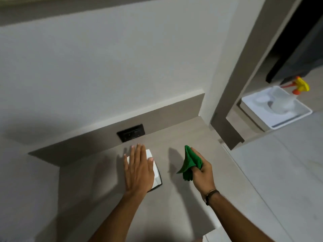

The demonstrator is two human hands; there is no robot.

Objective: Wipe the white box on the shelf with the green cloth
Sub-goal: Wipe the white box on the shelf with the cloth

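A small white box point(156, 173) lies on the grey shelf point(174, 198), just in front of a black wall socket. My left hand point(138, 170) rests flat on top of the box with its fingers spread, hiding most of it. To the right, my right hand point(202, 173) is closed around a bunched green cloth point(189, 163), held a little above the shelf and apart from the box. A band sits on my right wrist.
A black socket plate point(131, 133) is set in the low back panel behind the box. At the right, past a grey door frame point(227, 126), a white tray point(276, 110) on the tiled floor holds a spray bottle point(297, 86) with a yellow and orange head.
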